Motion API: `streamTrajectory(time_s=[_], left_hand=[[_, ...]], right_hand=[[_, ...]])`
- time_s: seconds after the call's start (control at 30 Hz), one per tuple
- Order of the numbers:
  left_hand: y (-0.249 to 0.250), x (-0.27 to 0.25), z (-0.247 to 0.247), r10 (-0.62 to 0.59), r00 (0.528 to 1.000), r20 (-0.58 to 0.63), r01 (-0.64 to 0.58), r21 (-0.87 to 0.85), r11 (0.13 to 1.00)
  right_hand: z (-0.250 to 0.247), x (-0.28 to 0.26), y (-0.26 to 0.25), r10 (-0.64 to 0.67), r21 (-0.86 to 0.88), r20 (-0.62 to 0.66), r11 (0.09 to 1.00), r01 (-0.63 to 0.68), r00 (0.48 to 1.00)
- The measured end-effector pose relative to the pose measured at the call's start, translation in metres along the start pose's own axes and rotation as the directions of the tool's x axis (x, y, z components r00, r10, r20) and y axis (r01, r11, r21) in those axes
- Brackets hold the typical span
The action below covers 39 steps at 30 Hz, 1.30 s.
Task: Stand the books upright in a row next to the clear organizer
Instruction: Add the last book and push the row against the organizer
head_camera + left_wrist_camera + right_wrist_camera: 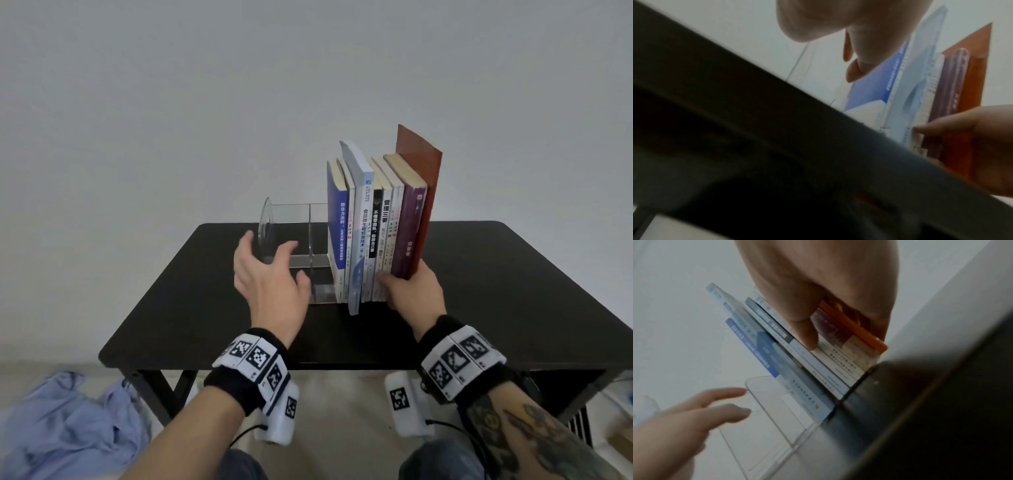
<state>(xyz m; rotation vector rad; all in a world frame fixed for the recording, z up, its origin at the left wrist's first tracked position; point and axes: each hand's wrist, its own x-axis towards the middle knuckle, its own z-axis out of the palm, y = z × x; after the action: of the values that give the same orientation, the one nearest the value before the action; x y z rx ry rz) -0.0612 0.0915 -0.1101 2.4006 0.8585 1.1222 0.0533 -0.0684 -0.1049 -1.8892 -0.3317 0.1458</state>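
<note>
Books (376, 226) stand upright, right hand (412, 291) gripping their end; left hand (265, 270) spread wide before clear organizer (294, 236).

Counting the books (376, 233) along the row now: one blue (337, 222), one thin white, one tall pale-blue (363, 219), one black-spined, then a cluster of thin pale spines, two or three, too tight to separate. One purple (409, 233), one orange-red (428, 171) at the far end. That's eight or nine standing. One clear organizer (298, 219), a single divider splitting it into two compartments. One table (513, 291). Two hands in play, left hand (267, 277) and right hand (414, 291), each wrist with one marker band. One blue cloth (68, 428) on the floor.
</note>
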Motion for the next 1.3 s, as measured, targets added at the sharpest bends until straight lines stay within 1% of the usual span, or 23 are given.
streamTrajectory(time_s=[0.07, 0.13, 0.2, 0.33, 0.5, 0.6, 0.67, 0.77, 0.9, 0.97, 1.13, 1.3], left_hand=[[-0.008, 0.009, 0.0, -0.099, 0.985, 0.141, 0.109, -0.068, 0.992], [-0.016, 0.017, -0.001, -0.155, 0.951, 0.268, 0.201, -0.156, 0.967], [-0.022, 0.027, -0.005, -0.193, 0.931, 0.31, 0.255, -0.175, 0.951], [-0.035, 0.052, -0.019, -0.256, 0.908, 0.332, 0.324, -0.167, 0.931], [-0.063, 0.08, -0.029, -0.32, 0.873, 0.368, 0.391, -0.136, 0.91], [-0.082, 0.1, -0.035, -0.35, 0.853, 0.388, 0.411, -0.084, 0.908], [-0.094, 0.113, -0.038, -0.371, 0.844, 0.387, 0.421, -0.051, 0.905], [-0.11, 0.128, -0.039, -0.383, 0.847, 0.369, 0.415, -0.008, 0.91], [-0.131, 0.149, -0.037, -0.393, 0.842, 0.369, 0.428, -0.013, 0.904], [-0.139, 0.158, -0.037, -0.407, 0.829, 0.383, 0.445, -0.011, 0.896], [-0.153, 0.176, -0.031, -0.411, 0.819, 0.4, 0.457, -0.023, 0.889], [-0.164, 0.189, -0.026, -0.405, 0.819, 0.406, 0.469, -0.068, 0.88]], right_hand=[[0.006, 0.0, -0.005, 0.026, -0.022, 0.019, 0.999, -0.025, 0.999], [0.012, 0.0, -0.011, 0.038, -0.068, 0.035, 0.997, -0.036, 0.999], [0.016, 0.005, -0.017, 0.041, -0.107, 0.066, 0.994, -0.034, 0.997], [0.032, 0.019, -0.031, 0.062, -0.155, 0.192, 0.987, -0.032, 0.979], [0.068, 0.044, -0.042, 0.094, -0.251, 0.344, 0.968, -0.005, 0.934], [0.086, 0.05, -0.058, 0.106, -0.305, 0.395, 0.952, 0.021, 0.913], [0.1, 0.055, -0.066, 0.102, -0.345, 0.397, 0.938, 0.045, 0.912], [0.122, 0.065, -0.074, 0.076, -0.369, 0.413, 0.925, 0.09, 0.908], [0.149, 0.079, -0.082, 0.059, -0.4, 0.42, 0.908, 0.126, 0.905], [0.159, 0.085, -0.087, 0.051, -0.418, 0.415, 0.897, 0.141, 0.908], [0.18, 0.104, -0.089, 0.047, -0.434, 0.39, 0.89, 0.139, 0.92], [0.198, 0.118, -0.09, 0.059, -0.419, 0.36, 0.902, 0.105, 0.931]])
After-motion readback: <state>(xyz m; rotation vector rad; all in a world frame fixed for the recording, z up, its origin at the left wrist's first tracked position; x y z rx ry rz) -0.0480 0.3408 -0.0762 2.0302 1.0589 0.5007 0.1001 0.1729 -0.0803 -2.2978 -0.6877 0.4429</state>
